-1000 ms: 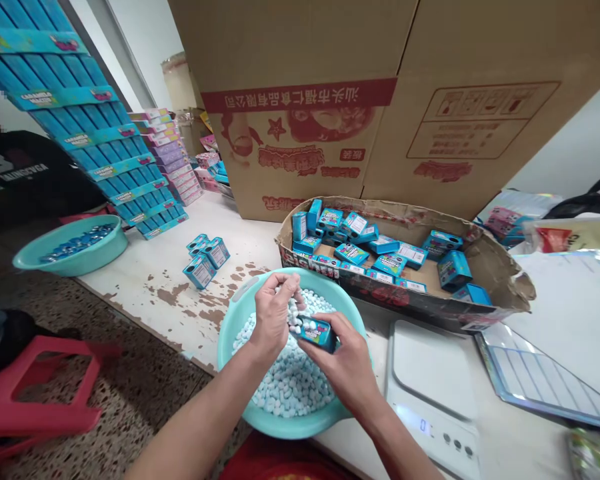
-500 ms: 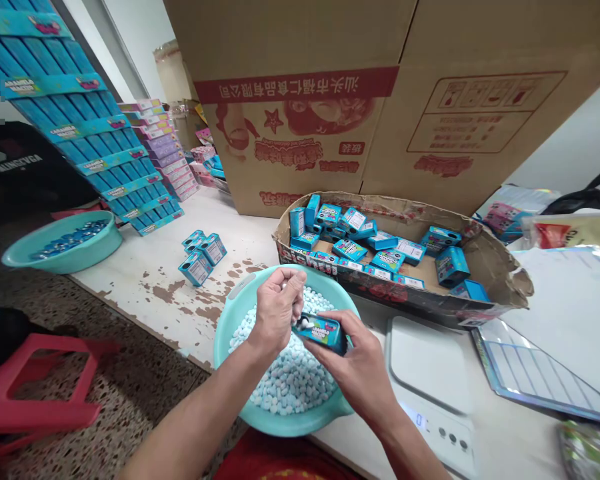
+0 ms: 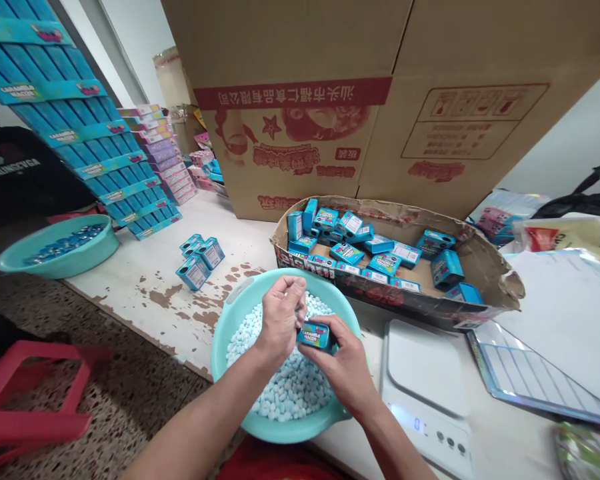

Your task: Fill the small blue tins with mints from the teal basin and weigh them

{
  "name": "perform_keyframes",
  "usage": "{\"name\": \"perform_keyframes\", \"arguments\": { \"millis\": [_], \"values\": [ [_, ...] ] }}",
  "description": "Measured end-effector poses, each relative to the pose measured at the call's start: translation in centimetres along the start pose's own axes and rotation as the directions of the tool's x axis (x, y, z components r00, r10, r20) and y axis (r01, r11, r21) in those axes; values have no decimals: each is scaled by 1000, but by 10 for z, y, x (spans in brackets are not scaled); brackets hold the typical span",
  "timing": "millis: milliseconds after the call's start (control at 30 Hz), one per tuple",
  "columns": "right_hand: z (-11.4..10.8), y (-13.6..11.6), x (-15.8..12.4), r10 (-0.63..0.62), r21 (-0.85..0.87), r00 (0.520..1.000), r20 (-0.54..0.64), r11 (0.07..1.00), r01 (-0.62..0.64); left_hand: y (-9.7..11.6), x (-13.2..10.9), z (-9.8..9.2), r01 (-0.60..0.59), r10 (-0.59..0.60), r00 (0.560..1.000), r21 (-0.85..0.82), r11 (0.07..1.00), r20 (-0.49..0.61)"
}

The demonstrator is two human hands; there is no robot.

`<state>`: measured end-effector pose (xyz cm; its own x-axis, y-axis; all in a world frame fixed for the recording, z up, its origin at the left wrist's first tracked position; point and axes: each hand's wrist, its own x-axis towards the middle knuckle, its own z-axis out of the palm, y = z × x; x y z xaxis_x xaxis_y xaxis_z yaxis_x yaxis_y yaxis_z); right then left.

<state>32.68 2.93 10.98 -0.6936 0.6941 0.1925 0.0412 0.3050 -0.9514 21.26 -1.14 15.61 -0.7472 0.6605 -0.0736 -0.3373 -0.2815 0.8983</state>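
Observation:
My right hand [image 3: 347, 363] grips a small blue candy box [image 3: 314, 335], its printed face turned up, over a turquoise basin [image 3: 280, 432]. My left hand [image 3: 283, 317] is closed in a fist at the left end of that box, fingers curled in. Whatever it holds is hidden. Below both hands, the basin is filled with small white and pale blue candies [image 3: 285, 393].
Behind the basin, a torn cardboard tray [image 3: 495, 287] holds several blue boxes. A scale [image 3: 425, 373] stands at right. Several boxes [image 3: 194, 270] sit on the table's left, near another basin [image 3: 80, 257] and tall stacks [image 3: 95, 133]. A red stool [image 3: 35, 393] is at lower left.
The box has turned in my right hand, and the white candies seen at its left end are now out of sight. My left hand has shifted slightly down and right. The view moved a little.

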Motion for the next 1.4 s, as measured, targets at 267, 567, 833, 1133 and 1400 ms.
{"name": "perform_keyframes", "arguments": {
  "millis": [267, 567, 833, 1133, 1400],
  "values": [
    [2, 4, 0, 69, 106, 997, -30, 992, -65, 0, 1, -4, -103, 102, 994, -21, 994, -46],
    [7, 0, 3, 135, 202, 991, -11, 971, -130, 4, 6, -5, -111, 111, 991, -4, 994, -75],
    [-75, 11, -18, 266, 408, 913, -310, 905, -125, 2, 15, -88, -242, -99, 943, 858, 453, 318],
    [-146, 87, -40, 207, -23, 732, -649, 956, -291, -45, 14, -122, -210, -450, 889, 946, -249, 79],
    [-231, 54, 44, -276, -696, 813, -513, 688, -206, -75, 2, -108, -143, -526, 846, 988, -62, 89]
  ]
}}
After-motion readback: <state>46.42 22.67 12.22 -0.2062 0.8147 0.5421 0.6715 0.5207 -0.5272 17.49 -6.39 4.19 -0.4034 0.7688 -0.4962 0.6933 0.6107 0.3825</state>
